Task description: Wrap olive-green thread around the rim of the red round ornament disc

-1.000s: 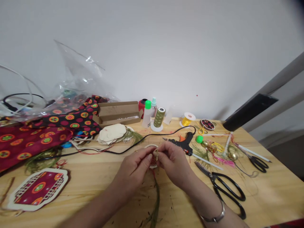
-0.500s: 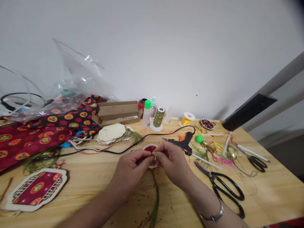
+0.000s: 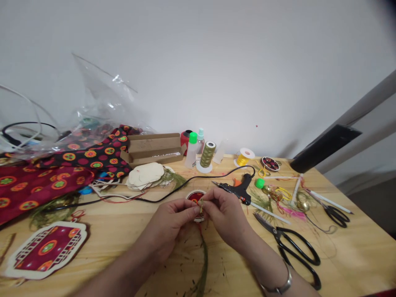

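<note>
My left hand [image 3: 172,222] and my right hand [image 3: 223,212] meet at the middle of the wooden table [image 3: 123,231]. Both pinch a small knot of olive-green thread [image 3: 201,205] between thumb and fingertips. Just behind the fingertips sits a small round red ornament with a pale rim [image 3: 194,196], partly hidden by my fingers. An olive-green tassel [image 3: 202,264] trails from the knot toward me along the tabletop. A metal bangle [image 3: 280,282] circles my right wrist.
A black glue gun [image 3: 239,189] with its cord lies just right of my hands, large black scissors [image 3: 293,247] nearer right, smaller scissors [image 3: 335,214] beyond. Thread spools [image 3: 207,154], bottles and a cardboard box [image 3: 153,147] line the wall. Patterned red fabric [image 3: 37,181] and a fabric-covered plaque [image 3: 46,249] lie left.
My hands stayed together on the knot with small finger movements. The round red ornament now shows more behind my fingertips. The view shifted slightly.
</note>
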{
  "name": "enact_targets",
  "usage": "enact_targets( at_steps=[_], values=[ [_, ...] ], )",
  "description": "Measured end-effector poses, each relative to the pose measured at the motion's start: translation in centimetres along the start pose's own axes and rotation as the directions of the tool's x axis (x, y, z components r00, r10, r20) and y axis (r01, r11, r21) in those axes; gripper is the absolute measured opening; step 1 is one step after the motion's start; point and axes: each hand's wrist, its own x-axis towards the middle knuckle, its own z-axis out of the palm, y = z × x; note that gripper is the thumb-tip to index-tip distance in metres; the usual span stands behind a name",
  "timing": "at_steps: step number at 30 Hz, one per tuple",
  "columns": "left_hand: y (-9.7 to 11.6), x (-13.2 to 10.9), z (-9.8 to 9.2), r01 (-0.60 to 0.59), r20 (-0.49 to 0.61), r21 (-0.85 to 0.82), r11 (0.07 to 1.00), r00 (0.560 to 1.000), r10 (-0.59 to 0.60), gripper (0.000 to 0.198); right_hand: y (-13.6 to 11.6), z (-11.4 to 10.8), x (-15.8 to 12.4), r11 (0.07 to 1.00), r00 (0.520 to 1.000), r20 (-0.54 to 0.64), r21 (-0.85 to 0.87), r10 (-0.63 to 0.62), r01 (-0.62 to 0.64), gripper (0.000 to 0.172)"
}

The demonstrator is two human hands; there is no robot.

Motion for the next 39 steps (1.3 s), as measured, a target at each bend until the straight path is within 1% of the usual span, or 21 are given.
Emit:
enact_targets(
  at_steps=[3,6,10,15,18,20,22,24,28,32,36,39],
  values=[
    [0.1,0.0,0.0,0.062,-0.033,-0.006,0.998,0.998,-0.062,0.009,0.2,0.0,0.0,1.0,1.0,0.001,-0.013,-0.009,0.009,0.013],
    [0.0,-0.1,-0.1,0.082,-0.033,-0.001,0.997,0.996,-0.082,0.013,0.4,0.0,0.0,0.999,1.0,0.004,-0.033,-0.021,0.021,0.013],
    [0.0,-0.1,0.0,0.075,-0.036,-0.012,0.997,0.996,-0.076,0.013,0.3,0.0,0.0,0.999,1.0,0.008,-0.035,-0.017,0.018,0.011],
    [0.2,-0.1,0.2,0.054,-0.039,-0.029,0.998,0.998,-0.055,0.006,0.0,0.0,-0.1,0.999,1.0,0.011,-0.027,-0.018,0.019,0.012],
    [0.0,-0.1,0.0,0.039,-0.011,-0.024,0.999,0.999,-0.039,0.007,-0.2,0.0,-0.2,0.999,0.999,0.021,-0.029,-0.032,0.033,0.013],
    [-0.2,0.0,-0.1,-0.01,0.01,-0.002,1.0,1.0,0.01,0.011,-0.3,0.0,-0.2,0.998,0.999,0.023,-0.047,-0.042,0.043,0.015],
    [-0.3,0.0,-0.2,-0.076,0.014,0.058,0.995,0.997,0.075,0.013,-0.3,-0.1,-0.2,0.996,0.999,0.014,-0.074,-0.05,0.051,0.016],
    [-0.3,0.0,-0.3,-0.122,-0.005,0.146,0.982,0.992,0.125,0.013,-0.4,-0.1,-0.3,0.993,0.998,0.001,-0.098,-0.061,0.061,0.016],
    [0.2,-0.2,-0.2,-0.161,-0.053,0.288,0.944,0.982,0.184,0.014,-0.3,-0.2,-0.3,0.991,0.997,-0.009,-0.114,-0.072,0.071,0.013],
    [0.5,-0.1,-0.3,-0.167,-0.046,0.335,0.927,0.98,0.193,0.013,-0.3,-0.2,-0.2,0.992,0.998,0.003,-0.109,-0.062,0.062,0.013],
    [0.3,0.1,-0.4,-0.138,-0.028,0.302,0.943,0.988,0.154,0.013,-0.5,-0.3,-0.1,0.995,0.999,0.012,-0.089,-0.036,0.037,0.012],
    [0.1,0.1,-0.4,-0.106,-0.032,0.278,0.955,0.992,0.119,0.013,-0.8,-0.5,0.0,0.993,0.999,0.018,-0.114,-0.035,0.037,0.013]
  ],
)
